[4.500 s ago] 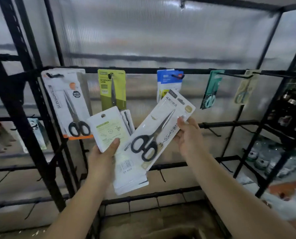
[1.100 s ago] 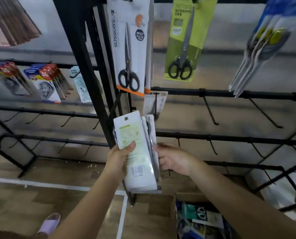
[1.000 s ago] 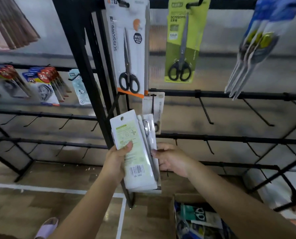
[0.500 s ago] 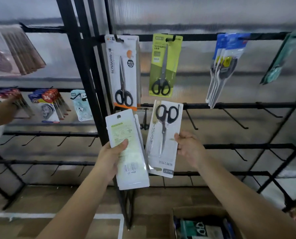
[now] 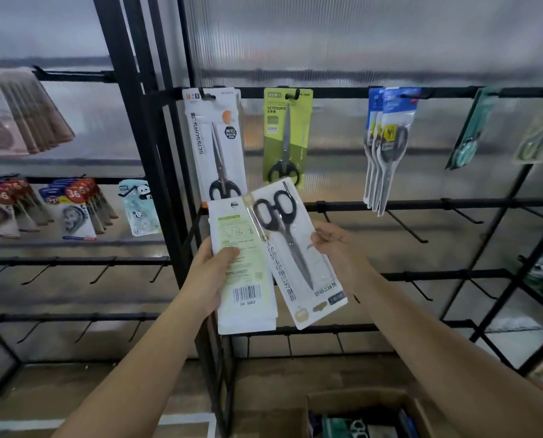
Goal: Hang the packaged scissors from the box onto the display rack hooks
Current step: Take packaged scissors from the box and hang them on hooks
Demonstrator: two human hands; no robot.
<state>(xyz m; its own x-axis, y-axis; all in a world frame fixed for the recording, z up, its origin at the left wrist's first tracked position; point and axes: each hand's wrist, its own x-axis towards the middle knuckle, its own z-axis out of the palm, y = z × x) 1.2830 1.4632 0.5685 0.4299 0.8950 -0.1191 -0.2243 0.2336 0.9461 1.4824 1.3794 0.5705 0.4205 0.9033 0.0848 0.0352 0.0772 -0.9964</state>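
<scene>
Two hands were up in front of the display rack (image 5: 390,204), each clamped on packaging. Left hand (image 5: 211,276) gripped a stack of white packs (image 5: 243,292) back side out, barcode showing, thumb across the face. Right hand (image 5: 335,245) pinched the right edge of a single scissors pack (image 5: 295,248), tilted, black handles at the top, blades pointing down and right. That pack overlapped the stack's right edge and sat between both hands, in front of the second rail.

Open room: the second-row hooks (image 5: 406,227) right of the right hand hung bare, same for the rows beneath. Top rail was occupied: white carded scissors (image 5: 215,143), green carded scissors (image 5: 286,134), a bunch of blue-topped packs (image 5: 387,143), and two teal/green packs (image 5: 472,131) at the far right, blurred. Held pack's top edge sat just below the green card's lower edge.

Rack was black metal bar with thin angled wire hooks, ribbed translucent panel behind. Held pack was glossy clear blister on white card. Cardboard box (image 5: 358,415) lay open on the floor at bottom, more packs inside. Left bay carried other stationery packs (image 5: 74,210).
</scene>
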